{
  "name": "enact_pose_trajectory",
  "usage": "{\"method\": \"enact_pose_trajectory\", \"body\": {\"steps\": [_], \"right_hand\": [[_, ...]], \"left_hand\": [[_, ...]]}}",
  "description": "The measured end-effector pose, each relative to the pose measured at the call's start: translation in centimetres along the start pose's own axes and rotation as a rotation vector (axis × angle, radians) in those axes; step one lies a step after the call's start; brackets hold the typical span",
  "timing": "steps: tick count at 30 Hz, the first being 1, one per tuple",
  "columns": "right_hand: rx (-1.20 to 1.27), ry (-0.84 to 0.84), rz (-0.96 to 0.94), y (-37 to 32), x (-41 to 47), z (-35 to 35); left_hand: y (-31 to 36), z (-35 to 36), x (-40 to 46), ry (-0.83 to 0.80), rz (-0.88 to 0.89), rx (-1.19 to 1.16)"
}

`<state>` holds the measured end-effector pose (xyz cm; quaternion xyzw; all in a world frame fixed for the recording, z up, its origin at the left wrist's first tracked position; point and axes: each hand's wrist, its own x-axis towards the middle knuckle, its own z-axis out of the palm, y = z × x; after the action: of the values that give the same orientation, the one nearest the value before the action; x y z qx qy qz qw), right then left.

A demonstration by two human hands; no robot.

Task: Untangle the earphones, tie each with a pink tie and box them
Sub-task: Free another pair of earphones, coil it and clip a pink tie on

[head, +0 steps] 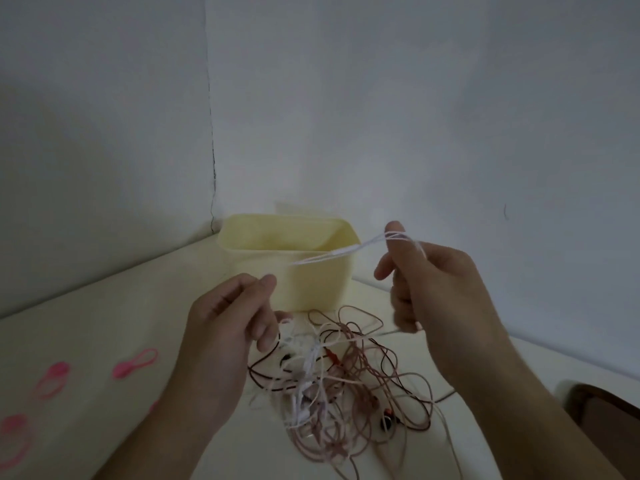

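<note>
Fingers of the left hand (228, 317) curled, thumb and forefinger pinching a white earphone cable (332, 254). Right hand (429, 289) raised, fingers curled, same cable looped over its forefinger and held taut between the two hands, above the tabletop. Below and between the hands: tangled earphones (339, 375), pink, white and dark cords heaped together on the cream table (104, 323), a few earbuds showing in the heap. Left of the heap, well apart: pink ties (135, 363) lying loose, blurred. Behind the tangle, just beyond it: pale yellow box (311, 282), open-topped, upright, in the corner against a white wall (415, 116).
</note>
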<state>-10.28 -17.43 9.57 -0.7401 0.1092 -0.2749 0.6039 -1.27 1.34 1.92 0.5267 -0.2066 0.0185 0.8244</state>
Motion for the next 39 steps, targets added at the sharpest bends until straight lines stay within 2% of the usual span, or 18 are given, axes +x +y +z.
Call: {"method": "enact_pose_trajectory", "body": {"steps": [3,5,7,10,11,13,18,23,24,25,27,28,29,31,34,36,37,39], "right_hand": [[-0.527,0.153,-0.250,0.2,0.2,-0.8],[-0.591,0.256,-0.311,0.2,0.2,-1.3],[-0.384,0.255,-0.273,0.2,0.4,-1.2],[0.273,-0.036,0.045,-0.5,0.2,-0.6],[0.355,-0.130,0.129,-0.7,0.2,-0.3],[0.259,-0.169,0.139,-0.2,0.2,-0.3],[-0.329,0.246,-0.338,0.0,0.2,-1.6],[-0.547,0.437,-0.423,-0.3,0.7,-3.4],[-0.456,0.435,-0.396,-0.2,0.9,-3.5],[-0.250,0.385,-0.324,-0.3,1.1,-3.5],[0.286,0.160,-0.040,-0.9,1.3,-3.0],[0.432,0.049,0.100,-1.1,1.4,-2.6],[0.435,-0.027,0.177,-1.0,1.5,-2.5],[0.231,-0.004,0.135,-0.1,1.7,-2.8],[-0.398,0.323,-0.194,0.7,1.4,-3.7],[-0.660,0.487,-0.343,0.5,1.2,-4.1],[-0.663,0.518,-0.364,0.4,1.3,-4.2],[-0.287,0.458,-0.265,0.4,2.0,-4.6]], "left_hand": [[-0.2,-0.2,0.4,0.078,0.035,-0.050],[-0.3,-0.1,0.4,0.085,0.058,-0.080],[-0.4,0.0,0.4,0.059,0.049,-0.129],[-0.4,0.2,0.2,-0.010,-0.041,-0.196],[-0.4,0.2,0.1,-0.025,-0.073,-0.201],[-0.3,0.2,0.1,-0.013,-0.103,-0.179],[0.0,-0.4,0.7,0.114,-0.052,-0.140],[-0.1,-0.5,0.8,0.169,0.018,-0.093],[-0.1,-0.5,0.8,0.171,0.032,-0.074],[-0.2,-0.5,0.8,0.168,0.037,-0.066],[-0.2,-0.3,0.6,0.140,0.026,-0.092],[-0.2,-0.1,0.6,0.118,0.014,-0.113],[-0.2,-0.1,0.5,0.104,0.001,-0.127],[-0.3,-0.3,0.6,0.120,-0.025,-0.121],[-0.4,-1.0,1.1,0.222,-0.015,-0.056],[-0.4,-1.2,1.2,0.270,0.006,-0.025],[-0.5,-1.2,1.2,0.285,0.016,-0.006],[-0.5,-1.2,1.2,0.291,0.035,0.022]]}}
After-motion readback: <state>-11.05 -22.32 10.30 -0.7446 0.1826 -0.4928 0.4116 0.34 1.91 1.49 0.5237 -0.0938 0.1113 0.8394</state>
